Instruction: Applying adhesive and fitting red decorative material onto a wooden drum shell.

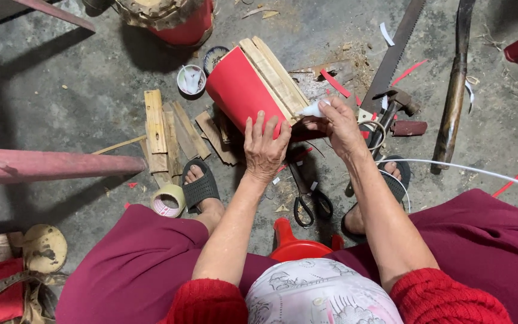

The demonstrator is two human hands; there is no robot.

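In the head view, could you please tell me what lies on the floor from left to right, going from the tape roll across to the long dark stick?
Tape roll → left sandal → scissors → hammer → long dark stick. The left hand and right hand hold a red wooden drum above this row.

Craft workshop, concrete floor (79, 78), saw (392, 55), hammer (394, 105), wood scraps (166, 129)
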